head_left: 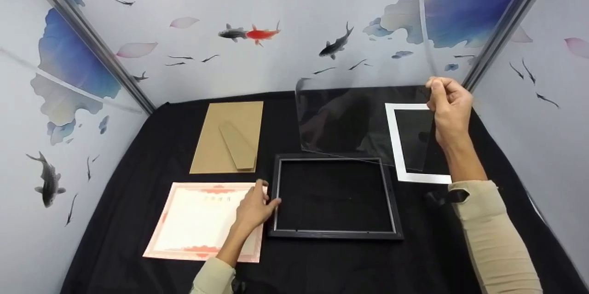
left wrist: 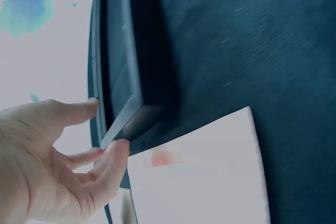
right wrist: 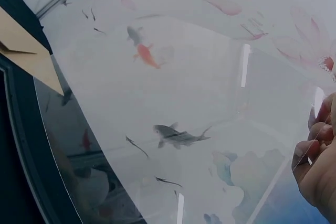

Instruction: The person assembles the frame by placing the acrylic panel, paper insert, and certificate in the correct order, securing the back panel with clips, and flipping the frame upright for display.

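My right hand (head_left: pixel 451 105) pinches one edge of a clear sheet (head_left: pixel 340 119), holding it tilted above the table. Through the sheet the wall's fish pattern shows in the right wrist view, with the fingers (right wrist: pixel 310 153) at its edge. A black rectangular picture frame (head_left: pixel 338 234) lies flat below the sheet. At the frame's left side is my left hand (head_left: pixel 252 206), its thumb on the rim and its fingers by the outer edge. In the left wrist view the frame's corner (left wrist: pixel 134 111) sits between thumb and fingertips.
A pink-bordered certificate (head_left: pixel 198 220) lies left of the frame. Behind it is a brown backing board (head_left: pixel 211 142) with a stand flap (head_left: pixel 237 147). A white mat border (head_left: pixel 399 156) lies at the right, partly behind the sheet and right arm. Printed panels (head_left: pixel 184 73) enclose the black-clothed table.
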Motion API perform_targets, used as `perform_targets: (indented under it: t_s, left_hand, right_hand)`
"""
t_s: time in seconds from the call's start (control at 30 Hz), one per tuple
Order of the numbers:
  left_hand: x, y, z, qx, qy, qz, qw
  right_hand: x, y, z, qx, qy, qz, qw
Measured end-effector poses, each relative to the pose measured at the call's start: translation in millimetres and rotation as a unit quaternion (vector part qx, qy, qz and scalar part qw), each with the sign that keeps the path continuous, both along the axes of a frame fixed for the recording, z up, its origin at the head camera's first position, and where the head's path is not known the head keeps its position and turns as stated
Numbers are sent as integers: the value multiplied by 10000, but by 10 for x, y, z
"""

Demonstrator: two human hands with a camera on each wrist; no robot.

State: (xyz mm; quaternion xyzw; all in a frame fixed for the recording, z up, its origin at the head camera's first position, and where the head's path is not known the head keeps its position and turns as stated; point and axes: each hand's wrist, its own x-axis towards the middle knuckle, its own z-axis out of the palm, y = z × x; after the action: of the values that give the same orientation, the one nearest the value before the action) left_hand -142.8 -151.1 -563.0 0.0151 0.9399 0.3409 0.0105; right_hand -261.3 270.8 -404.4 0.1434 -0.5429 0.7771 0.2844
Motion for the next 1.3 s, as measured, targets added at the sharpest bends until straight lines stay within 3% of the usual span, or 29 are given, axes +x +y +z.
perform_targets:
  t_s: [0.1, 0.2, 0.43, 0.6, 0.73, 0.87, 1.03, 1.3]
  left_hand:
    - [-144, -81, 79, 693, 275, -166, 9971]
    - [-319, -167, 146, 1575, 382, -357, 9861]
    - [-649, -279, 195, 3181, 185, -465, 9467]
    - [-794, -226, 164, 3947, 36, -942, 9140]
    - [-814, -148, 183, 4181, 2, -1303, 8990]
    - [-780, -95, 220, 4213, 273, -1387, 8959]
    - [-651, -101, 404, 4277, 634, -1498, 8892]
    - [-504, -191, 423, 4354, 879, -1524, 8829]
  right_hand:
    - [-34, -35, -21, -47, -58, 179, 9998]
    - [-61, -66, -41, -149, -153, 352, 9992]
    - [-84, -147, -36, -396, -458, 738, 9954]
    - [-96, -228, -37, -565, -678, 963, 9914]
    - [-123, -306, -67, -535, -828, 1010, 9900]
    - [-147, -320, -110, -450, -897, 1026, 9896]
    - [-181, -277, -178, -357, -916, 1110, 9889]
    - [-175, -229, -314, -73, -925, 1275, 9875]
